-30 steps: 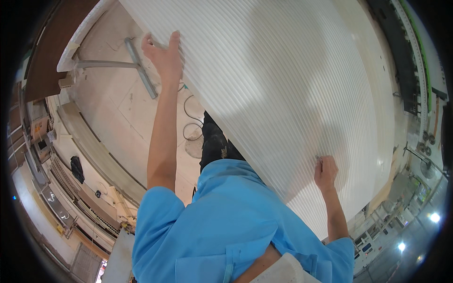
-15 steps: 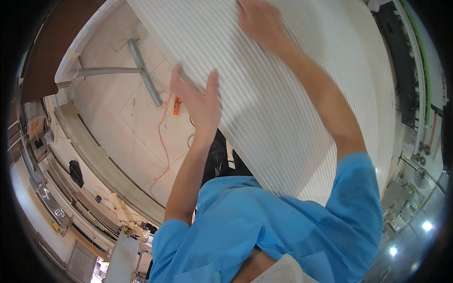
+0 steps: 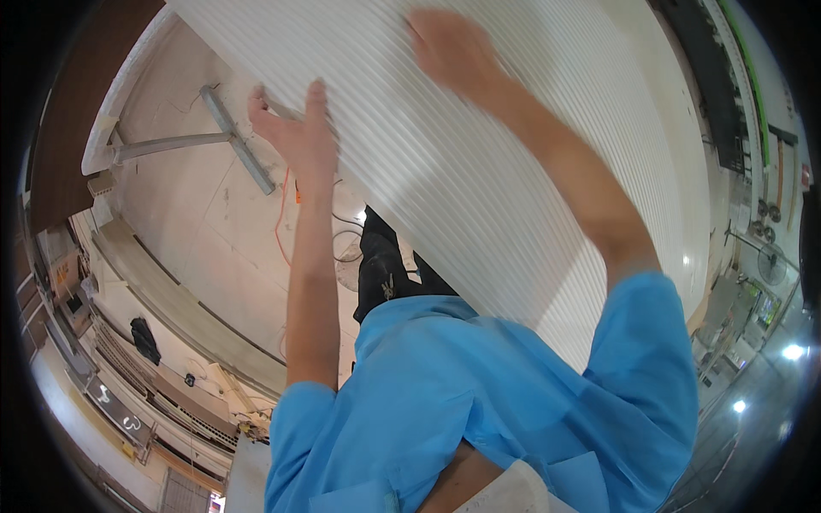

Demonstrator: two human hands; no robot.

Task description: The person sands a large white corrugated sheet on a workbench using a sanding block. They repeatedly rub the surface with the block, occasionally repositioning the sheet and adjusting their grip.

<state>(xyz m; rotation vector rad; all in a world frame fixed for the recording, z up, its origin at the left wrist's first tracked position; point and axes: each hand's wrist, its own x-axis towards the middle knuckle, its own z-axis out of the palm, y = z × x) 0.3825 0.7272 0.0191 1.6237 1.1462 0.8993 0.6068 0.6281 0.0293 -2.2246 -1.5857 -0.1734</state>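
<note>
A large white panel with fine parallel ribs (image 3: pixel 462 205) slants across the view in front of me. My left hand (image 3: pixel 299 141) is at its left edge, the thumb lying on the ribbed face and the other fingers at or under the rim. Farther out, over the upper part of the panel, is my right hand (image 3: pixel 457 56). Its fingers are curled in and slightly blurred; whether anything is inside them is hidden. Both forearms are bare below blue short sleeves.
A grey metal T-shaped stand leg (image 3: pixel 239 141) rests on the pale floor (image 3: pixel 197 205) at left. An orange cable (image 3: pixel 280 227) runs over the floor near my left forearm. Long boards (image 3: pixel 188 295) lie farther left. A fan (image 3: pixel 771 265) stands at far right.
My left hand has moved up and left along the panel's edge. The right hand has shifted slightly left and down over the ribs. The panel also appears farther left in view.
</note>
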